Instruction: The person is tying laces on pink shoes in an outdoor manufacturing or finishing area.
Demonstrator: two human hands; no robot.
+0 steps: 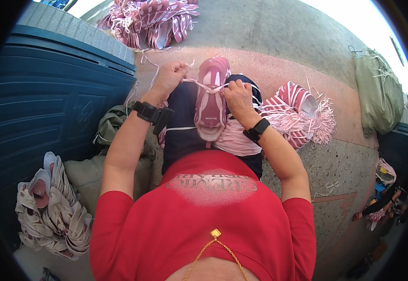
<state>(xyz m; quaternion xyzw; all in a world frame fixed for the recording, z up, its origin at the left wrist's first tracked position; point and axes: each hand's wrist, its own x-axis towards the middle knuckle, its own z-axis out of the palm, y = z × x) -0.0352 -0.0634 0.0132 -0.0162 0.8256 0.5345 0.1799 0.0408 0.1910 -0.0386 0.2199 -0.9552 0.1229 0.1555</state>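
A pink and white shoe upper (212, 110) lies across my lap on dark trousers, its toe pointing away from me. A pale shoelace (209, 89) runs across its middle and crosses itself there in a loose knot or twist. At the upper's left, my left hand (172, 76) pinches one end of the lace, and a short tip sticks up past the fingers. My right hand (239, 97) is closed on the other side of the lace, close against the upper's right edge. Both stretches of lace look fairly taut between the fingers and the crossing.
Bundled pink and white uppers (297, 112) lie at my right, with another heap (155, 21) ahead. Cream uppers (49, 210) are piled at lower left, beside a blue metal door (59, 103). A green sack (377, 93) stands far right; another person sits at the right edge.
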